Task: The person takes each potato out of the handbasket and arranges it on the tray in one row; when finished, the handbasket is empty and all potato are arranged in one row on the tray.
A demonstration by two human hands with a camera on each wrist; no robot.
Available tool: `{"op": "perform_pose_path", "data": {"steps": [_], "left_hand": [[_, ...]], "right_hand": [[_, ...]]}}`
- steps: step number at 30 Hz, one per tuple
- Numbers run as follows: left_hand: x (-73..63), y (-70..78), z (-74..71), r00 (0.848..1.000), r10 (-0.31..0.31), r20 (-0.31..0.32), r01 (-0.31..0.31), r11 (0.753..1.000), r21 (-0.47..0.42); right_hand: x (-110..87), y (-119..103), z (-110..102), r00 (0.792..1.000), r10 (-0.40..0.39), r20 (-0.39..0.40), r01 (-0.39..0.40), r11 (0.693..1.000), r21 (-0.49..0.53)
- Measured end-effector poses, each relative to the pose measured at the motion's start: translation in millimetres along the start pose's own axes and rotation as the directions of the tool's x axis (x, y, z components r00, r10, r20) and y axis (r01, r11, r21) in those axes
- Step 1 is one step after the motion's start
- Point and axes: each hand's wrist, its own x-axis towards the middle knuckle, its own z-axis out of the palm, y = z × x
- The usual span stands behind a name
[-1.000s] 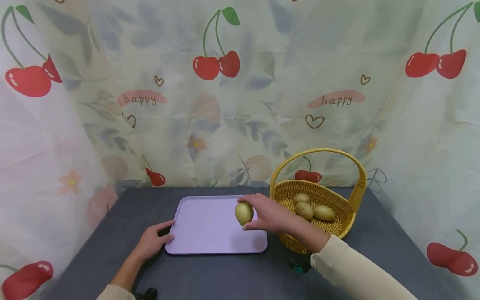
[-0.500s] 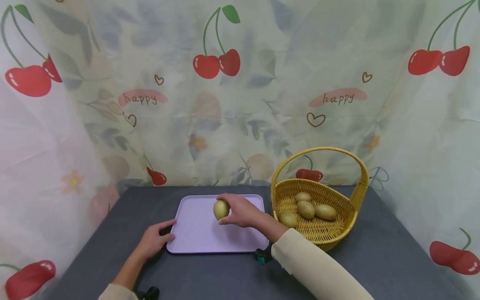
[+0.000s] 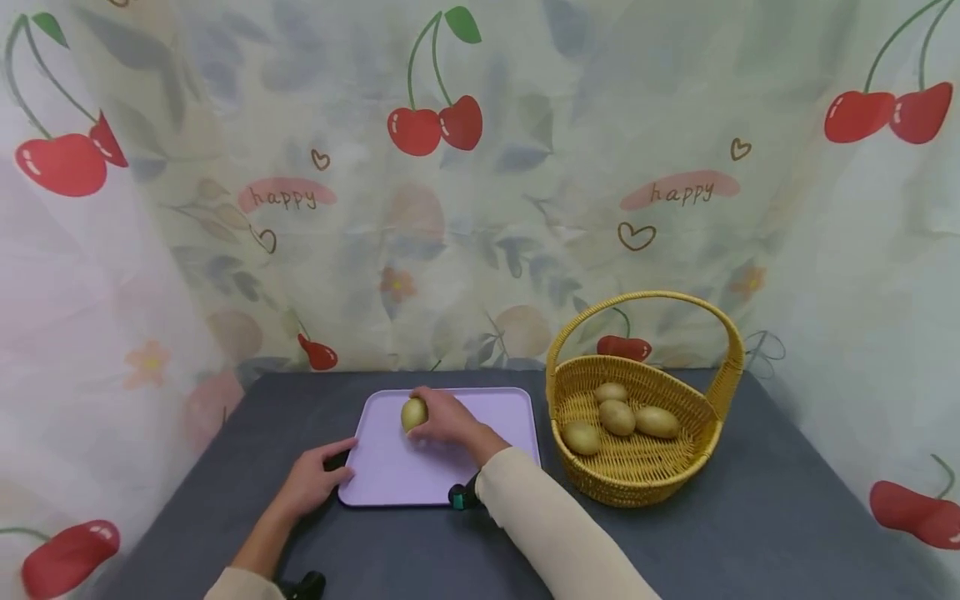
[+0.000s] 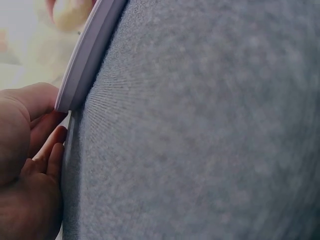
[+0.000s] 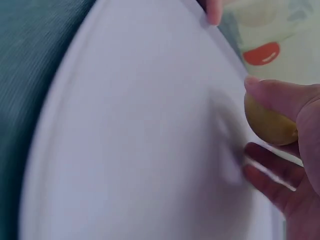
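Observation:
A yellow-brown potato (image 3: pixel 414 414) is pinched between the thumb and fingers of my right hand (image 3: pixel 444 417), over the left-of-centre part of a light purple tray (image 3: pixel 480 467). In the right wrist view the potato (image 5: pixel 270 120) appears just above the tray, with the hand's shadow on the surface. My left hand (image 3: pixel 310 482) rests against the tray's left edge, thumb and forefinger spread and touching the rim. The left wrist view shows its thumb on the tray rim (image 4: pixel 82 65), with the other fingers loosely bent below.
A yellow wicker basket (image 3: pixel 637 492) with a tall arched handle stands right of the tray, with several potatoes (image 3: pixel 617 417) inside. A dark grey cloth (image 3: pixel 390 550) covers the table. A cherry-patterned curtain (image 3: pixel 480 250) hangs behind and at both sides.
My right hand has carried the potato leftward from the tray's right side and slightly down toward its surface. The left hand has stayed at the tray's edge.

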Motion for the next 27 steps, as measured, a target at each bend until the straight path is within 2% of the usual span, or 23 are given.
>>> {"op": "perform_pose_path", "data": {"steps": [7,13,20,27], "left_hand": [[2.2,1.2,5.6,1.000,0.009,-0.010,-0.009,1.000,0.004],[4.7,-2.2,4.5,1.000,0.006,0.000,-0.006,1.000,0.004],[1.9,-1.0,-1.1,1.000,-0.006,-0.014,0.006,1.000,0.002],[0.7,0.9,-0.4,1.000,-0.007,-0.009,0.007,1.000,0.002]], "right_hand": [[14.7,-6,15,0.999,0.035,-0.005,-0.035,0.999,0.031],[21.6,-6,20,0.994,0.091,-0.053,-0.087,0.994,0.062],[26.4,-8,27,0.995,0.078,-0.056,-0.075,0.995,0.066],[25.9,-9,28,0.995,0.082,-0.062,-0.078,0.994,0.072]]}}
